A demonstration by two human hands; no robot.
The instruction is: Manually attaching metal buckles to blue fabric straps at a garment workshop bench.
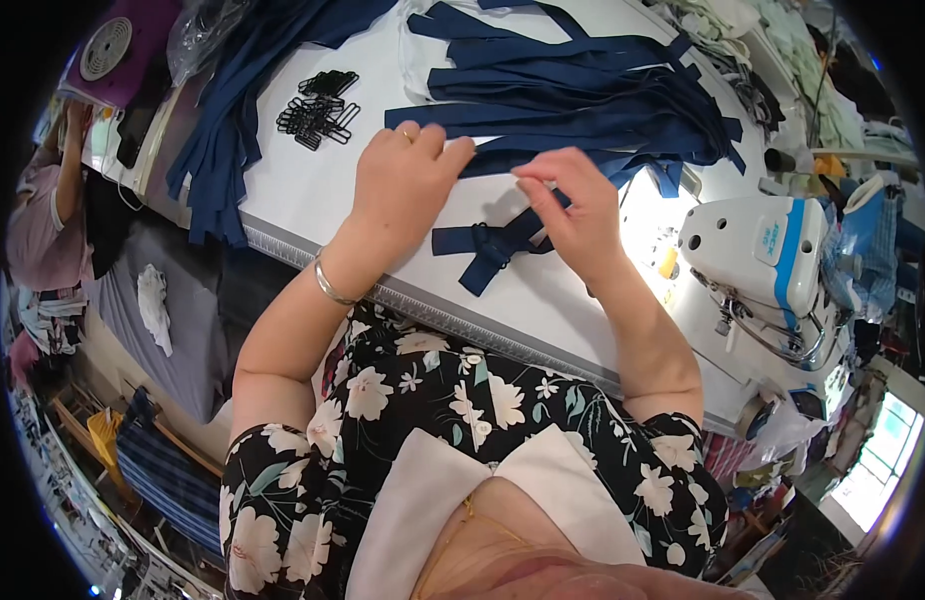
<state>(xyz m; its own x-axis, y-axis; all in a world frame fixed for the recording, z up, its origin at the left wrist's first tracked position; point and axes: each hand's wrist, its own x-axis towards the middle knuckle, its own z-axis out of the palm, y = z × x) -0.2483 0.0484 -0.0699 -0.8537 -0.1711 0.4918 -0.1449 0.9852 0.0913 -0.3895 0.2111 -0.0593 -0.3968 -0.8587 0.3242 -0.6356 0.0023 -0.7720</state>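
Note:
My left hand (408,185), wearing a ring and a bracelet, is closed with its fingers curled at the near edge of the navy straps (573,120). What it holds, if anything, is hidden. Opposite it, my right hand (580,210) pinches thumb and forefinger together; I cannot make out anything between them. Below and between the hands lies a navy strap piece (477,274) with crossed ends and a black slide buckle (491,246) on it. Part of that piece runs behind my right hand. Several black slide buckles (318,112) sit in a pile beyond my left hand.
A white and blue sewing machine (753,250) stands at the right, its lamp lighting the table. Along the near edge of the white table (383,255) runs a ruler strip (433,312). More navy straps (218,160) hang over the left edge. Another person (58,215) is at far left.

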